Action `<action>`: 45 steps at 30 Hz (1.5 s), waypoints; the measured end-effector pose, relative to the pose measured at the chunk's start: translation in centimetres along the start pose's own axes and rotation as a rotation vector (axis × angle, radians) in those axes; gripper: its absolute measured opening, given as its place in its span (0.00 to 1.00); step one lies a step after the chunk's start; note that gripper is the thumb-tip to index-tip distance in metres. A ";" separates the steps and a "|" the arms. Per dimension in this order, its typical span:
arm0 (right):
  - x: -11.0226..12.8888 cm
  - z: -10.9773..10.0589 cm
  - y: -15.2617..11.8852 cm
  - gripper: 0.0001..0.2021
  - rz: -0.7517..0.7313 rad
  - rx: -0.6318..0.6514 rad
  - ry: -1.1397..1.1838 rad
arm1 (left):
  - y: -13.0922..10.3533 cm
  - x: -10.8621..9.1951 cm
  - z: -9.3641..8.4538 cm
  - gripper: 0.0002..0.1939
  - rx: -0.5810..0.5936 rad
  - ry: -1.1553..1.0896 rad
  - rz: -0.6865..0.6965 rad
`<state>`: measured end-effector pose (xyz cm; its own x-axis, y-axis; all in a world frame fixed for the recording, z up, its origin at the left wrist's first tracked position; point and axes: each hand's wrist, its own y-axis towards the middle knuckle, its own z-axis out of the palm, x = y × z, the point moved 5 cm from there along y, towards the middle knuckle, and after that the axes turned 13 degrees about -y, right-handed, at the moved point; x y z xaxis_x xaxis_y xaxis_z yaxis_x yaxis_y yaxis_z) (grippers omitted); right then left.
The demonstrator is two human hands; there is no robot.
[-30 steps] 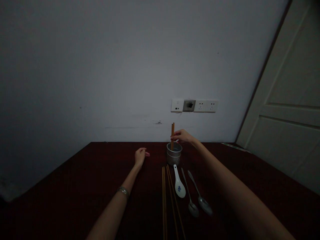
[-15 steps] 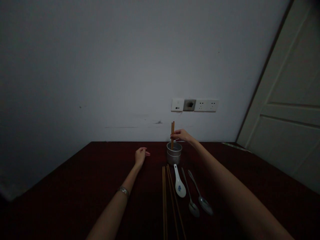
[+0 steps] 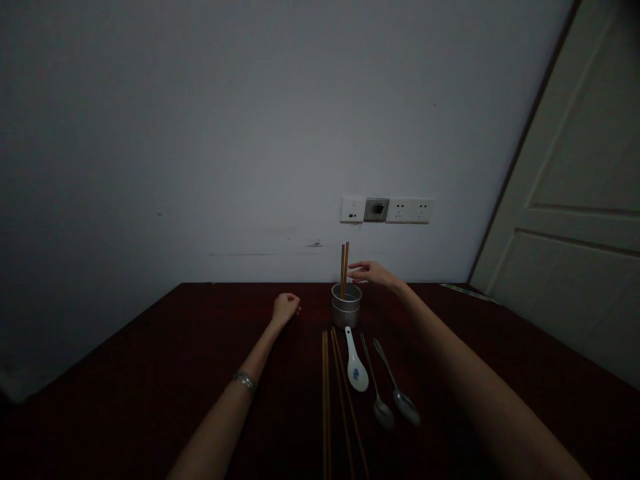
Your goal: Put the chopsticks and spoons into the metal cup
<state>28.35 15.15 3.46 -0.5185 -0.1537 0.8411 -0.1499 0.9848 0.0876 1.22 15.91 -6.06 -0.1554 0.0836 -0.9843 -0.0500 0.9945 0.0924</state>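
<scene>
A pair of chopsticks (image 3: 345, 267) stands upright in a metal cup (image 3: 346, 308) near the wall. Just right of them is my right hand (image 3: 369, 272), its fingers apart and holding nothing. My left hand (image 3: 287, 307) rests on the table left of the cup, fingers curled in, with nothing visible in it. In front of the cup lie two pairs of chopsticks, one pair (image 3: 327, 400) straight and the other (image 3: 349, 400) slanted. Beside them are a white ceramic spoon (image 3: 357, 373) with a blue mark and two metal spoons (image 3: 383, 413) (image 3: 406, 407).
The dark red table (image 3: 150, 373) meets a pale wall (image 3: 250, 133) behind the cup. Sockets and a switch plate (image 3: 410, 211) are on the wall. At the right a panelled door (image 3: 575, 213) stands close to the table's edge, near a thin strip (image 3: 467, 291).
My right hand has let go of the chopsticks in the cup and moved slightly right. The fingers of my left hand have curled in.
</scene>
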 end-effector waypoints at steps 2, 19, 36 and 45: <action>-0.8 -1.1 -1.0 0.19 0.014 -0.047 0.001 | -0.6 -0.9 0.5 0.05 0.112 0.083 -0.050; -12.8 -1.5 -10.9 0.06 0.221 -0.272 0.098 | -9.7 -3.9 5.8 0.15 0.450 0.710 -0.007; -15.4 -1.4 -11.2 0.07 0.120 -0.416 0.009 | -11.3 -2.9 6.3 0.07 0.230 0.724 0.189; -14.2 -1.3 -11.6 0.07 0.137 -0.422 0.001 | -11.3 -3.2 5.7 0.07 0.211 0.623 0.181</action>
<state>38.59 5.98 -8.83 -0.5085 -0.0195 0.8609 0.2772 0.9428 0.1850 7.90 4.73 -4.80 -0.6854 0.2602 -0.6801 0.2139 0.9647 0.1536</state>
